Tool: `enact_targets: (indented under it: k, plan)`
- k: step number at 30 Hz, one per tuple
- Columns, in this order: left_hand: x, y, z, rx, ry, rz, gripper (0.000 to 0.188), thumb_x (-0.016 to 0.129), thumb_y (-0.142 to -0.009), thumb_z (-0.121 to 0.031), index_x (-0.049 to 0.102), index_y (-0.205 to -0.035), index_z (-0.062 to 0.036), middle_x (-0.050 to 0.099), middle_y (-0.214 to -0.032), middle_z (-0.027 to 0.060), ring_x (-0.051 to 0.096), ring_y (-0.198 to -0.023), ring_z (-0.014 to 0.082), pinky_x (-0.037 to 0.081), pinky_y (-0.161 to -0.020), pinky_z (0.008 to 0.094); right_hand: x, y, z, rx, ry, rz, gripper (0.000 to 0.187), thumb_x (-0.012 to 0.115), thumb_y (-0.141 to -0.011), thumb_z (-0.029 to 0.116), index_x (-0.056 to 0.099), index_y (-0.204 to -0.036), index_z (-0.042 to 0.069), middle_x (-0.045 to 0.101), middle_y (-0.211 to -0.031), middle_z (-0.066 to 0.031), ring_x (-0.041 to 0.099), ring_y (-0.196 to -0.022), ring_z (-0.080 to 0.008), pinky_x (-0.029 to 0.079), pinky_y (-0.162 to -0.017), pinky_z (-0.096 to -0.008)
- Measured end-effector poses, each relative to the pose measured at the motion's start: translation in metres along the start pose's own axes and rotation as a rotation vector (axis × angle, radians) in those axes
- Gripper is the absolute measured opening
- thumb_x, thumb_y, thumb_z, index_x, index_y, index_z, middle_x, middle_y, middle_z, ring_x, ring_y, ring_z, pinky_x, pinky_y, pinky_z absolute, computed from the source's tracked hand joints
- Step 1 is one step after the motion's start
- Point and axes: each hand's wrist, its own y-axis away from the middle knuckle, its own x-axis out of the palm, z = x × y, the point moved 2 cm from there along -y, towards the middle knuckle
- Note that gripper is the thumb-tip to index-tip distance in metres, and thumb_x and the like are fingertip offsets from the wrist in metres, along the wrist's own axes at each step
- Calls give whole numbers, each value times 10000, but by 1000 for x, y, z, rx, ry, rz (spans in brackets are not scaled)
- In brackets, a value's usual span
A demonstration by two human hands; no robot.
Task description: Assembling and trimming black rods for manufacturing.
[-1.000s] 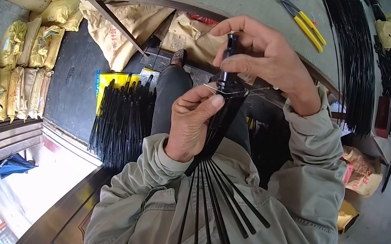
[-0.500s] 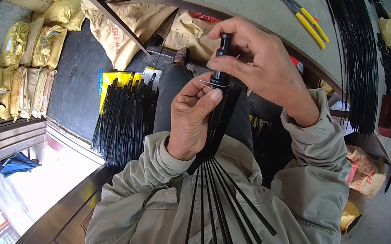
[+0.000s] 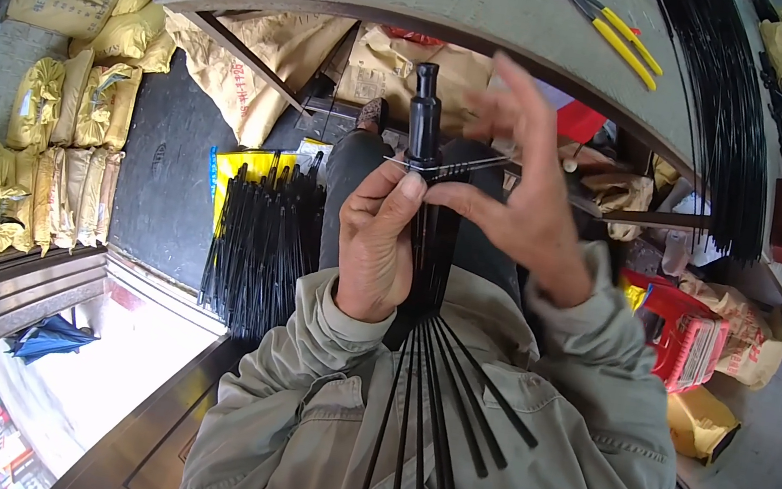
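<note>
In the head view, a black ribbed frame [image 3: 429, 276] is pinched between the thumb and fingers of the left hand [image 3: 377, 248], just below its black knobbed end [image 3: 423, 126], which juts beyond the fingertips, while its lower ribs [image 3: 448, 445] are fanned out toward the jacket [image 3: 299, 453]. A thin wire [image 3: 486, 163] is laid across the collar. The right hand [image 3: 536, 200], motion-blurred, is spread open to the frame's right, its thumb close beside it; whether contact is made cannot be told.
</note>
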Motion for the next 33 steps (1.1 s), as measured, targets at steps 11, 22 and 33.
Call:
enact_targets:
  k: [11,22,33]
  plan:
    - [-21,2,-5,-41,-22,32,415,562,-854,-242,489,-1155,34,523,-1164,150,486,-1091,218,342,-973,344,58,51,-29,566,-919,-104,231,653,-775,76,560,-964,-20,575,-842,-34,499,-741,-53,414,-652,-195]
    - [-23,3,-11,0,7,115,461,520,-872,-242,402,-1237,13,350,-1340,147,299,-1259,270,228,-1061,402,58,45,-11,442,-759,-120,127,631,-796,73,606,-885,-14,589,-788,7,498,-707,-26,405,-609,-177]
    - [-21,1,-9,157,-221,101,473,547,-856,-301,458,-1173,39,377,-1314,161,493,-1062,192,393,-923,307,57,47,-13,543,-1051,5,133,624,-814,116,608,-850,-11,571,-744,23,484,-677,-19,389,-586,-171]
